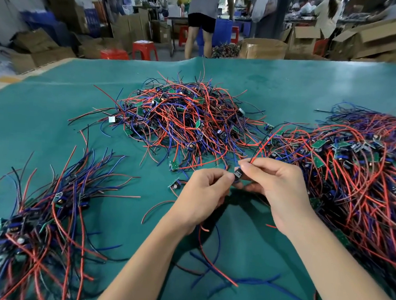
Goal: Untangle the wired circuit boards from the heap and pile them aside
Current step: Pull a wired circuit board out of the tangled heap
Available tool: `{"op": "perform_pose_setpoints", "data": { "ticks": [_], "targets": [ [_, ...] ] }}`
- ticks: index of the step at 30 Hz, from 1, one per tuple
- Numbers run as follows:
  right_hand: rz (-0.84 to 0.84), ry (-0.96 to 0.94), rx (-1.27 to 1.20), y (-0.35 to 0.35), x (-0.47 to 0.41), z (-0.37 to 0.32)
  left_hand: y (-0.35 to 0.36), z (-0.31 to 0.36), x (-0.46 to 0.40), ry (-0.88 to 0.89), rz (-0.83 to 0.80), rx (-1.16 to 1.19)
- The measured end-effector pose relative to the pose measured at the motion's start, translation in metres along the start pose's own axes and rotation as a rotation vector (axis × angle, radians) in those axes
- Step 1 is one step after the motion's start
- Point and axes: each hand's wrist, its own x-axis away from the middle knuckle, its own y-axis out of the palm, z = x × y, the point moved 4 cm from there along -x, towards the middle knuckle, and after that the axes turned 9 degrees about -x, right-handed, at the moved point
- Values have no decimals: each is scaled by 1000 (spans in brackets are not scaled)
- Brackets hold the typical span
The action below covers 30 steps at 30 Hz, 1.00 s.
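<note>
Both hands meet above the middle of the green tabletop (55,122), close to its near edge, with a small wired circuit board (237,174) held between them. The left hand (205,192) has its fingers curled, and its thumb and forefinger pinch the dark board from the left. The right hand (280,189) pinches the same board from the right, its fingers bent around it, and red and black wires rise from between those fingertips toward the right. More red and blue wires hang below the left wrist and trail over the tabletop toward the near edge. The tangled heap (184,123) of red, blue and black wires with small green boards lies in the middle of the tabletop, just beyond the hands. A larger mass of wired boards (353,171) stretches along the right edge, touching the heap's right fringe. Near the left edge, toward the near corner, lies a sorted pile (44,221), its wires fanned out toward the far side. Two loose boards (174,175) lie just left of the left hand.
</note>
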Motion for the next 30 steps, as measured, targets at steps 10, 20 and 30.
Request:
{"op": "perform_pose_setpoints", "data": {
  "ticks": [10, 20, 30],
  "targets": [
    [276, -234, 180, -32, -12, -14, -1, 3, 3, 61, -60, -88],
    [632, -622, 511, -72, -3, -56, -2, 1, 1, 78, -32, -65],
    [81, -221, 541, -4, 8, -23, -4, 4, 1, 70, 73, 89]
  ]
}}
